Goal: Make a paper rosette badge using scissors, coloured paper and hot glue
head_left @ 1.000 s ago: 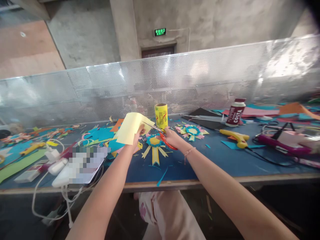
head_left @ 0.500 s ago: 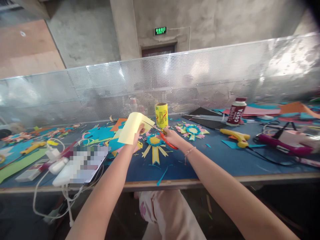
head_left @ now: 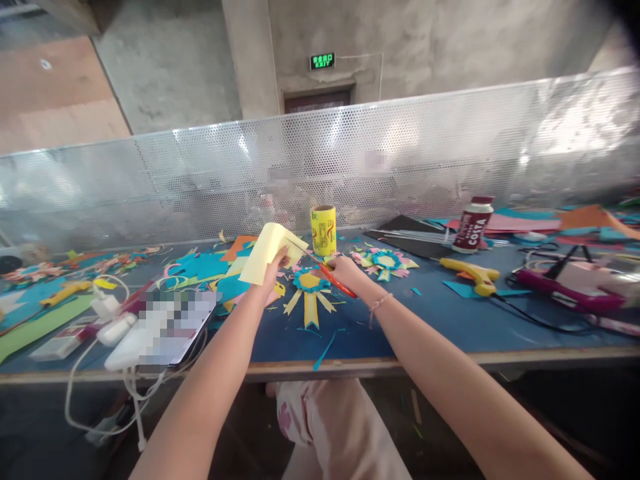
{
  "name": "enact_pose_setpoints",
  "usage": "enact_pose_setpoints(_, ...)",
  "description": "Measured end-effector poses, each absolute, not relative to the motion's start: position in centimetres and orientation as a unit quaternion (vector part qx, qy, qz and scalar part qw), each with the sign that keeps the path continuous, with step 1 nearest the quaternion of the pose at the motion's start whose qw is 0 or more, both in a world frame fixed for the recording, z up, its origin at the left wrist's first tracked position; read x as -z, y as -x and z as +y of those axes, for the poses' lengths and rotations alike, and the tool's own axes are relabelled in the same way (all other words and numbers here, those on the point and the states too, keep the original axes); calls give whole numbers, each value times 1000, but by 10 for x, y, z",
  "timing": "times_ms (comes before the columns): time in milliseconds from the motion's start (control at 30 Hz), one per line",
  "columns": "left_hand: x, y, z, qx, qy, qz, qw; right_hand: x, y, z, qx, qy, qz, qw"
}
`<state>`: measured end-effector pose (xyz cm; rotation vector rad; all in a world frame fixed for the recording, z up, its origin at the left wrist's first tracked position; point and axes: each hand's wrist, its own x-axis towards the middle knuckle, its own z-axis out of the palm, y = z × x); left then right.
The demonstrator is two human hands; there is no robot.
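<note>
My left hand (head_left: 275, 272) pinches a pale yellow sheet of paper (head_left: 266, 251) and holds it up above the blue table (head_left: 450, 327). My right hand (head_left: 344, 272) grips red-handled scissors (head_left: 334, 280), whose blades reach into the paper's right edge. Below and between the hands lies a blue and yellow paper rosette (head_left: 310, 293) with ribbon tails. A yellow roll (head_left: 323, 231) stands just behind the scissors.
A second pastel rosette (head_left: 384, 261), a yellow glue gun (head_left: 473, 275), a Costa bottle (head_left: 472, 225) and a purple tool (head_left: 567, 291) lie to the right. Paper scraps, a blurred-out device (head_left: 165, 328) and white cables crowd the left. A perforated metal screen (head_left: 450, 147) runs behind.
The yellow sheet has tilted and looks narrower, with its left side drawn in. Both hands stay at nearly the same spot.
</note>
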<state>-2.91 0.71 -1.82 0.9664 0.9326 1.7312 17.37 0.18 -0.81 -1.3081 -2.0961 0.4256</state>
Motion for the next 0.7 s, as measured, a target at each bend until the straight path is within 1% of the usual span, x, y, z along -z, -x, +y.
enact_pose_setpoints(67, 16, 27, 5, -723, -394, 385, 418, 7, -173, 0, -161, 492, -794, 318)
enact_pose_setpoints(133, 16, 25, 4, -720, -397, 398, 406, 7, -174, 0, -166, 492, -794, 315)
enact_pose_setpoints(233, 15, 25, 3, -711, -390, 410, 416, 9, -174, 2, -190, 490, -792, 311)
enact_pose_setpoints(367, 13, 25, 2, -713, -390, 397, 427, 14, -174, 7, -242, 467, -781, 337)
enact_pose_setpoints(600, 14, 22, 1, -691, -409, 406, 436, 12, -172, 4, -288, 426, -778, 361)
enact_pose_setpoints(700, 14, 20, 0, -679, -413, 406, 451, 10, -172, 0, -281, 432, -784, 345)
